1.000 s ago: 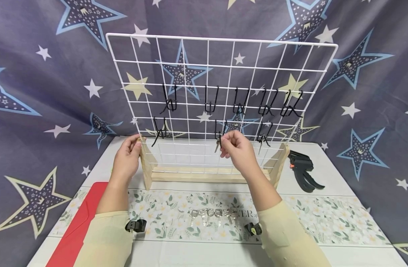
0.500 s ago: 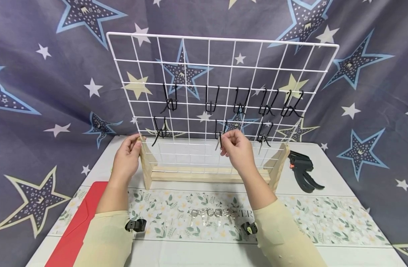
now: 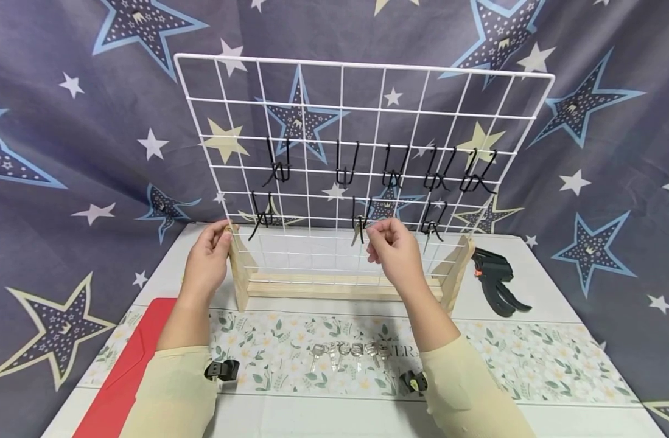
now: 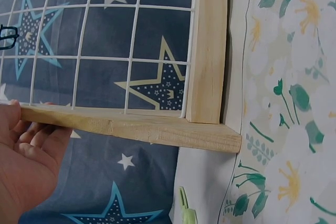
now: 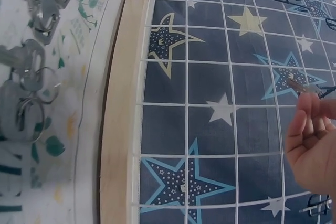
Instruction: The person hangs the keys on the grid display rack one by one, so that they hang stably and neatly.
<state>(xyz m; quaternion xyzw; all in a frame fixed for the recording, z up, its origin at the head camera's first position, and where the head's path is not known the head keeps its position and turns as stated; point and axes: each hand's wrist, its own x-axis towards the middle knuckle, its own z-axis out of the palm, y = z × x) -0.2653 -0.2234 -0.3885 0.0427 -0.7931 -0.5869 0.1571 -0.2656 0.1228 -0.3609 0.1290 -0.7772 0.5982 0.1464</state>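
A white wire grid (image 3: 340,108) stands in a pale wooden frame and carries several black hooks (image 3: 391,176). My left hand (image 3: 209,252) grips the top of the wooden side panel (image 4: 131,129), thumb over its edge and fingers beneath. My right hand (image 3: 394,249) is at the lower middle hook (image 3: 359,210), fingers bent, thumb and index finger close together. A key (image 3: 358,231) hangs there, right at the fingertips in the right wrist view; I cannot tell whether they still pinch it. Another key (image 3: 427,240) hangs from the lower right hook.
Several keys with rings (image 3: 349,353) lie in a row on the floral strip (image 3: 279,377) before the stand. A black clamp (image 3: 498,280) lies right of it, and a red folder (image 3: 126,371) lies at the left. Starred cloth (image 3: 93,255) hangs behind.
My right hand has drawn slightly right and down from the lower middle hook, and the key there shows more fully. My left hand has kept its grip on the side panel.
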